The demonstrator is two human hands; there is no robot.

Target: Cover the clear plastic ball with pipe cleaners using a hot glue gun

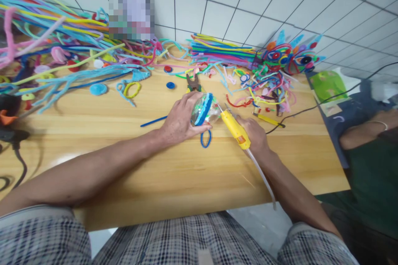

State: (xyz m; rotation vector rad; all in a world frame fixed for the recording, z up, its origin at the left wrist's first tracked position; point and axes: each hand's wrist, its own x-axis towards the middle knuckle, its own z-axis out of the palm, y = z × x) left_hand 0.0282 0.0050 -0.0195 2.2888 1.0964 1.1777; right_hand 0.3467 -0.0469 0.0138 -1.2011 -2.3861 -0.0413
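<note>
My left hand (180,121) is wrapped round a clear plastic piece (214,109) with a blue fuzzy band (204,109) across it. In my right hand (253,132) is a yellow glue gun (235,129), its nozzle pointing at the clear piece and close to its right side. A clear glue stick (263,176) sticks out of the gun's rear. Below the clear piece shows a blue pipe-cleaner loop (205,139). Pliers (194,83) lie just behind my left hand, and a straight blue pipe cleaner (154,121) lies to its left.
Many coloured pipe cleaners (71,74) spread over the left of the wooden table (174,174). A bundle (220,53) and a scrap pile (270,87) lie behind. A yellow cutter (268,120) and black cable (300,112) are right. A person's arm (367,130) is far right.
</note>
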